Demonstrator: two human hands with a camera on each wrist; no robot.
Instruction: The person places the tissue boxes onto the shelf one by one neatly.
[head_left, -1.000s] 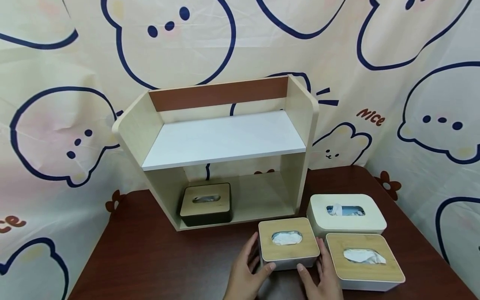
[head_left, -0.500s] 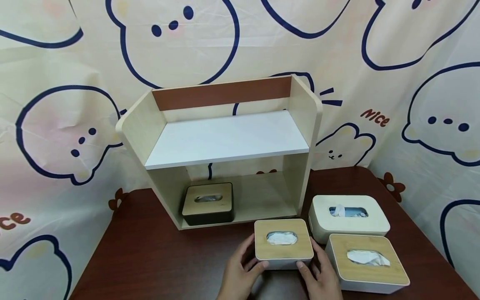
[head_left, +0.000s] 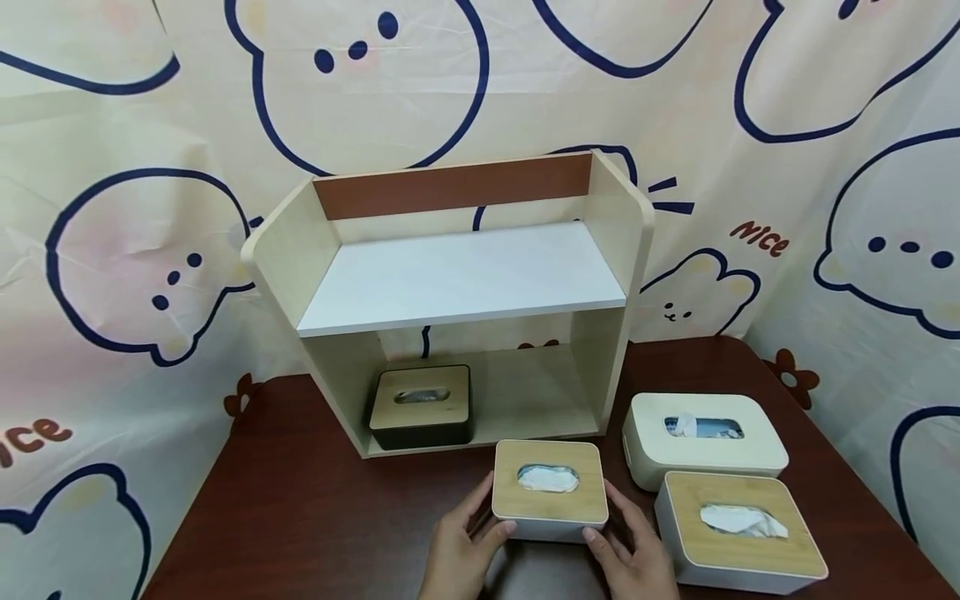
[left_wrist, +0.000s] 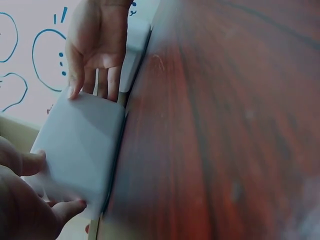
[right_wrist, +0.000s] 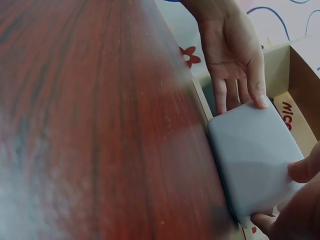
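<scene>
A small tissue box (head_left: 550, 502) with a wooden lid and pale sides sits in front of the shelf unit, tissue showing in its oval slot. My left hand (head_left: 459, 546) holds its left side, thumb on the front face. On the opposite side my right hand (head_left: 634, 548) grips it the same way. In the left wrist view the box's smooth pale front (left_wrist: 82, 145) lies between both hands, close above the table; whether it touches the wood I cannot tell. The right wrist view shows the same front face (right_wrist: 252, 160) with a thumb on each end.
A two-level shelf unit (head_left: 457, 279) stands behind, with a dark tissue box (head_left: 423, 417) at the lower left. To the right are a cream tissue box (head_left: 701, 454) and a larger wood-lidded one (head_left: 738, 554). All stand on the dark brown table (head_left: 300, 525), before a patterned curtain.
Both hands have carried the small tissue box to the left, away from the larger wood-lidded box, so a gap has opened there. The head view has shifted slightly.
</scene>
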